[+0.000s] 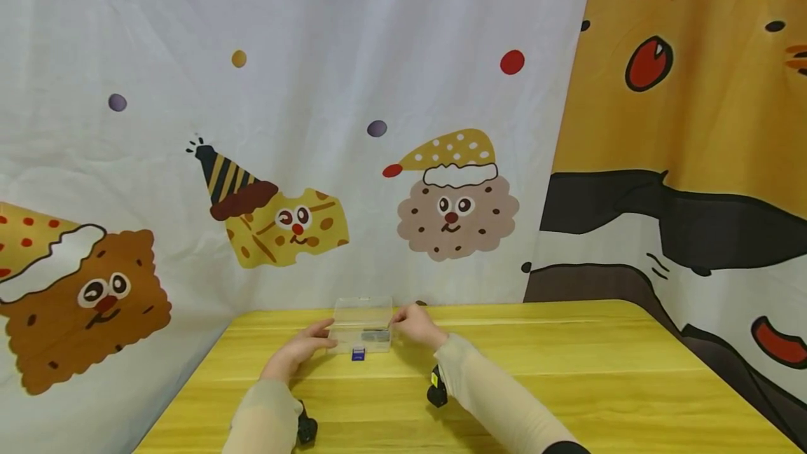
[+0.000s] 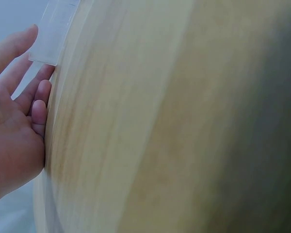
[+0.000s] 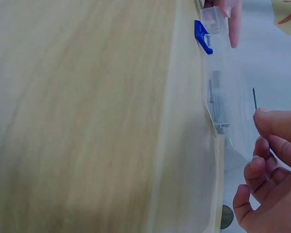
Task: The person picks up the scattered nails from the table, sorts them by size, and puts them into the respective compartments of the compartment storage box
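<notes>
On the left side of the scene, the person's left hand (image 1: 295, 354) lay on the yellow wooden tabletop (image 1: 567, 370), with its fingers (image 2: 39, 99) nearly straight and relaxed. They reached toward the left end of the small clear plastic box (image 1: 362, 324) with a raised lid. In the left wrist view, the thumb and the fingertips stood on either side of a corner of the clear plastic, very close to it or just touching; they were not curled around it.

The clear box stood in the middle, near the far edge of the tabletop, between the two hands. Some small dark grey metal pieces (image 1: 375, 334) lay inside it, toward the right end. A small blue clasp (image 1: 358, 354) was at the front wall of the box, on the side near the person. In the right wrist view this clasp (image 3: 202, 36) showed at the edge of the box, well apart from the right fingers.

On the right, the person's right hand (image 1: 415, 324) was at the right end of the box. Its fingers (image 3: 266, 167) were curled, and the tips seemed to pinch the edge of the clear lid, just beside the metal pieces.

Behind the tabletop hung a white curtain (image 1: 315, 90) with cartoon biscuit figures.
</notes>
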The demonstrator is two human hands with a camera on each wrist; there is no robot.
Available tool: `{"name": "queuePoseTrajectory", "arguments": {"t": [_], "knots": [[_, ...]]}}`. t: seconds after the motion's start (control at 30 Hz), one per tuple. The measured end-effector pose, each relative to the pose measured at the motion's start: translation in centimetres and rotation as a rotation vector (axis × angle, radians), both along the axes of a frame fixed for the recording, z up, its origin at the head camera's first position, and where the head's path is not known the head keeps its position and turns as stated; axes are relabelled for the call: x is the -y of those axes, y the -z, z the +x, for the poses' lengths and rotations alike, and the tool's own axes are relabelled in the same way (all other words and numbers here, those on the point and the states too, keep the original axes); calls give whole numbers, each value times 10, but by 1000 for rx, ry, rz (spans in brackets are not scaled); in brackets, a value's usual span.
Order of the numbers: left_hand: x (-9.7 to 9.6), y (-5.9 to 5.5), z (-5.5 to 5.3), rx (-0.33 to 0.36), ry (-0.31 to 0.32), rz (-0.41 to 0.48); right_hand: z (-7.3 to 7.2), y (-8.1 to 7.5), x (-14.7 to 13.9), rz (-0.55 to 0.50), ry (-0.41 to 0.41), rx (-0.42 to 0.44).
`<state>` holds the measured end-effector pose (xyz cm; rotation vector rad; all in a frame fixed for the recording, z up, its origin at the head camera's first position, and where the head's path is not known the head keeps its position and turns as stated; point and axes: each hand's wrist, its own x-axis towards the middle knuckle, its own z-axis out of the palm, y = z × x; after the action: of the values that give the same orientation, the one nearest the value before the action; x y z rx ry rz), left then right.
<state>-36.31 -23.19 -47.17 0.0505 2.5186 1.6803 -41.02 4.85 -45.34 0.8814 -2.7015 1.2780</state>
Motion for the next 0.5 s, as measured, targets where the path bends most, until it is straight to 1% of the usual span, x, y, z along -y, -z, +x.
{"name": "queuePoseTrajectory", "arguments": {"t": [0.13, 0.27, 0.5], "knots": [[0, 0, -1, 2, -2, 1, 3, -1, 5, 20, 16, 12], [0, -1, 0, 2, 0, -2, 4, 1, 8, 26, 25, 26], [-1, -2, 1, -3, 1, -9, 2, 5, 10, 11, 9, 35]]}}
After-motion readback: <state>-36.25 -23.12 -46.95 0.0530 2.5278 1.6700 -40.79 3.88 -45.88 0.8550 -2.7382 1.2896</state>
